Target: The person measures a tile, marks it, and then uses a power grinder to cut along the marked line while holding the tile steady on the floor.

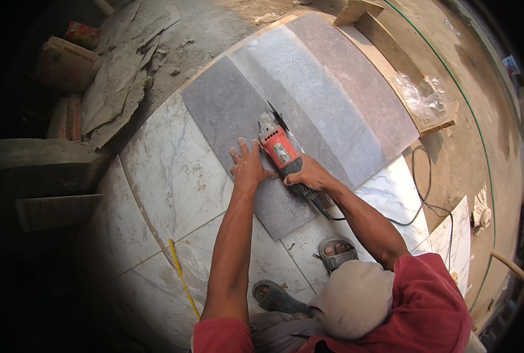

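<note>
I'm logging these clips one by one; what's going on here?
A person grips a red-and-black angle grinder in the right hand, its dark disc down at a large grey tile. The left hand is spread on that tile, beside the grinder. White marbled tiles show around the grey one's near end.

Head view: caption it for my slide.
Right hand gripping a red angle grinder, left hand spread on gray tile.

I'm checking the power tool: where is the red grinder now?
In the head view, the red grinder is near the middle, gripped by the right hand over the grey tile, right of the left hand.
</note>
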Demonstrator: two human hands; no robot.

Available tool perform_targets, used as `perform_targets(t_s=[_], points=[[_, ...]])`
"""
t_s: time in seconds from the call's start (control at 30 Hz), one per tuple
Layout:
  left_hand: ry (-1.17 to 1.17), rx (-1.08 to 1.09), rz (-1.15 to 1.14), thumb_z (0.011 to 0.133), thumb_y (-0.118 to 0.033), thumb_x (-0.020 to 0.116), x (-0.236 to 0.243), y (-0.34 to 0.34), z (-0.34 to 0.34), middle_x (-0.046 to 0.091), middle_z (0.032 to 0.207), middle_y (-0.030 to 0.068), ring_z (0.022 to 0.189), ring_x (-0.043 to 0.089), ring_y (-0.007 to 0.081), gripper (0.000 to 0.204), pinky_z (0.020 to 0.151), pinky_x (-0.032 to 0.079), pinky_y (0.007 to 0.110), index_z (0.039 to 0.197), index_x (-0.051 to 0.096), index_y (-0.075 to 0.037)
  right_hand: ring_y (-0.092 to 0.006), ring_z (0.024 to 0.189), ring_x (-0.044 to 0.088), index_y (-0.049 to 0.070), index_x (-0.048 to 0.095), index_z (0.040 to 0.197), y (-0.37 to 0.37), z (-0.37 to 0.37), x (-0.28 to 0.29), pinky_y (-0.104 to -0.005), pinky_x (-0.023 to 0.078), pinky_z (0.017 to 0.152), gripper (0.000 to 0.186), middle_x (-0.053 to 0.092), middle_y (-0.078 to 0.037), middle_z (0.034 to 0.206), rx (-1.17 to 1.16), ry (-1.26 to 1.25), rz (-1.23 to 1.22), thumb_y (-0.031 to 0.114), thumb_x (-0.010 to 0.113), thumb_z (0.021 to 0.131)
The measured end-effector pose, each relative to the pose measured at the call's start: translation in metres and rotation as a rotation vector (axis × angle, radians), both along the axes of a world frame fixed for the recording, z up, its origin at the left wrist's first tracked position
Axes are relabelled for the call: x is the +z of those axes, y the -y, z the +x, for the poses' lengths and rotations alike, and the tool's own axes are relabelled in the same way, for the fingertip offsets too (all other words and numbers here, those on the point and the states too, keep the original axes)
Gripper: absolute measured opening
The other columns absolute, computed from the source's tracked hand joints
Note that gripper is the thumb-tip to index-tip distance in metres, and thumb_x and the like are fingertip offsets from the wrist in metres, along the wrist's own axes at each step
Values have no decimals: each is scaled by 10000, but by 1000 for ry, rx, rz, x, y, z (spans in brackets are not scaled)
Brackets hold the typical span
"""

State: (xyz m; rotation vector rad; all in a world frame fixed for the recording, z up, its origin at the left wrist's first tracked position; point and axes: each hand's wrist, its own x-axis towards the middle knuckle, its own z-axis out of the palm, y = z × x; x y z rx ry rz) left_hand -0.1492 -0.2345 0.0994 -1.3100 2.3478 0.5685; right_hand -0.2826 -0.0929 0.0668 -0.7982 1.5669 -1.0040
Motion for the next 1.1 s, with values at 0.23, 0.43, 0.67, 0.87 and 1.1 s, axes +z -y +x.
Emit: perform_targets(t_s=[0.23, 0.43, 0.67, 0.87, 1.1], points=[[-15, 0, -12, 532, -372, 938, -2, 0, 2, 128, 1593, 189, 1421, 196, 513, 1176, 1002, 433, 638, 1500, 293, -197, -234, 784, 627, -8, 614, 1062, -7, 2, -1, -339, 490, 746, 589, 663, -128, 885, -6, -8, -11, 277, 810, 585], [-26, 3, -22, 536, -362, 938, -4, 0, 3, 132, 1593, 193, 1423, 197, 511, 1170, 1007, 431, 633, 1500, 296, -194, -255, 825, 637, -14, 592, 1118, -13, 3, -5, -346, 490, 778, 664, 665, -147, 924, 15, -42, 62, 309, 808, 580], [-20, 4, -12, 537, -358, 940, -4, 1, 5, 124, 1597, 194, 1426, 189, 511, 1168, 1019, 418, 638, 1499, 299, -194, -279, 868, 632, -27, 580, 1138, -19, 6, 1, -352, 484, 815, 683, 659, -169, 958, 14, -50, 32, 304, 811, 586], [0, 13, 5, 540, -352, 941, -1, -1, -1, 121, 1601, 186, 1432, 182, 500, 1172, 1029, 417, 626, 1504, 293, -198, -261, 858, 628, -32, 575, 1138, -27, 3, 3, -344, 484, 810, 664, 658, -163, 952, 23, -38, 47, 280, 807, 600], [7, 13, 5, 534, -354, 942, 0, 0, 0, 121, 1601, 185, 1434, 182, 497, 1182, 1036, 419, 615, 1507, 289, -199, -265, 879, 628, -32, 571, 1148, -33, 5, 4, -347, 484, 826, 677, 659, -168, 973, 15, -30, 49, 288, 813, 603]])
